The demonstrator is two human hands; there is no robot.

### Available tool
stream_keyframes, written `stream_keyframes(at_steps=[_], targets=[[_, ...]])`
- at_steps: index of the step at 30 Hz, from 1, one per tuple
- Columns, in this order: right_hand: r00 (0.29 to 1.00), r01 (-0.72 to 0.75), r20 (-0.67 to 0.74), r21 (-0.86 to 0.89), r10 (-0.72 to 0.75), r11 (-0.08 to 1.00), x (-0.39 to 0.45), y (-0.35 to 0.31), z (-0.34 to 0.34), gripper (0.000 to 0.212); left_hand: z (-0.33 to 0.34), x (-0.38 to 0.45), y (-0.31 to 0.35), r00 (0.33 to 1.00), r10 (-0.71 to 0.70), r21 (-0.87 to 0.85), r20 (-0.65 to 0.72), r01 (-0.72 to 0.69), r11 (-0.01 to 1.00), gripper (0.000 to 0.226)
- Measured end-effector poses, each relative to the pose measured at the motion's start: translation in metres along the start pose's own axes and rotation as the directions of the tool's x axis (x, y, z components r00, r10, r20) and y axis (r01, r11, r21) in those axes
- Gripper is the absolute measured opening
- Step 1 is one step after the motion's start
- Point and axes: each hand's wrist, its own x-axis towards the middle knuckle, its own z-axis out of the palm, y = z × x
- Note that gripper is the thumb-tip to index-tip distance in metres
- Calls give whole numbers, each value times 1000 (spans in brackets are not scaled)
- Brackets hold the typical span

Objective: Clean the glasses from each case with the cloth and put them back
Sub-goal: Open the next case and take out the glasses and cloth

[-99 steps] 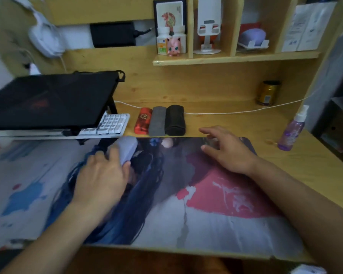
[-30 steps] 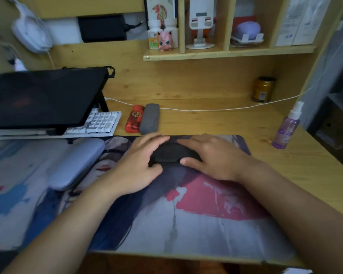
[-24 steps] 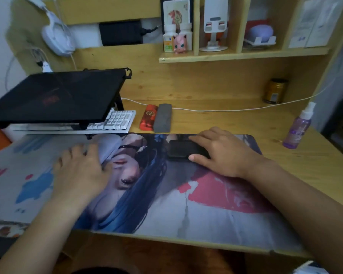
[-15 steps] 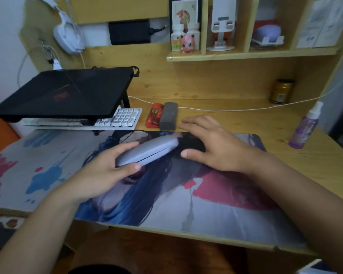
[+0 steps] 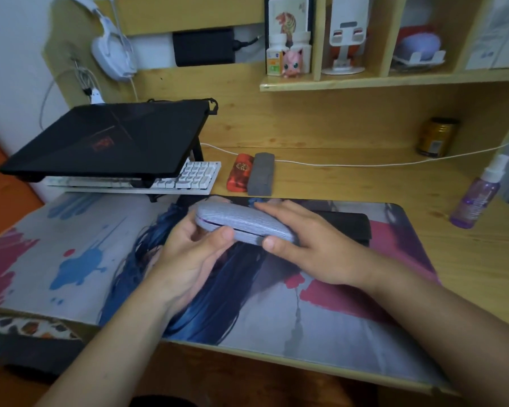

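A lavender glasses case (image 5: pixel 241 221) hangs closed just above the printed desk mat (image 5: pixel 350 312), held by both hands. My left hand (image 5: pixel 188 259) cradles it from below with the thumb on its front seam. My right hand (image 5: pixel 309 245) grips its right end, fingers over the top and thumb at the front. A black case (image 5: pixel 350 227) lies on the mat behind my right hand, partly hidden. A red case (image 5: pixel 240 176) and a grey case (image 5: pixel 260 177) lie side by side on the desk further back. No glasses or cloth show.
A purple spray bottle (image 5: pixel 476 198) stands at the right of the desk. A closed black laptop (image 5: pixel 106 139) sits on a stand over a white keyboard (image 5: pixel 188 179) at the left. A white cable (image 5: pixel 365 164) runs along the back, near a gold can (image 5: pixel 437 136).
My right hand left the black case and took the right end of the lavender case. My left hand carried that case in from the left to the middle of the mat.
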Motion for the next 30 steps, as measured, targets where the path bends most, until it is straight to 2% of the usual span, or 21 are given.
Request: stream_keyframes(at_steps=[9, 14, 19, 23, 25, 27, 30], targets=[[995, -100, 22, 156, 98, 983, -1, -4, 2, 61, 4, 0, 2, 997, -13, -78, -76, 7, 997, 94], [987, -161, 27, 213, 159, 964, -2, -6, -3, 60, 5, -1, 3, 999, -30, -62, -17, 29, 998, 80], [989, -144, 13, 214, 144, 966, -4, -10, -7, 48, -1, -3, -2, 999, -49, -22, 10, 49, 999, 67], [988, -152, 7, 180, 154, 972, -5, -12, -12, 42, 1, -3, 1, 996, -67, -36, 59, 69, 997, 84], [990, -140, 16, 155, 140, 978, -6, -12, -12, 40, 3, -3, 0, 996, -69, -19, 62, 70, 997, 81], [991, -135, 9, 143, 135, 980, -6, -12, -11, 41, 5, -3, 0, 998, -60, -10, 28, 60, 998, 77], [990, -138, -7, 156, 140, 978, -4, -13, -7, 41, 6, -3, -2, 998, -22, -21, -54, 21, 1000, 91]])
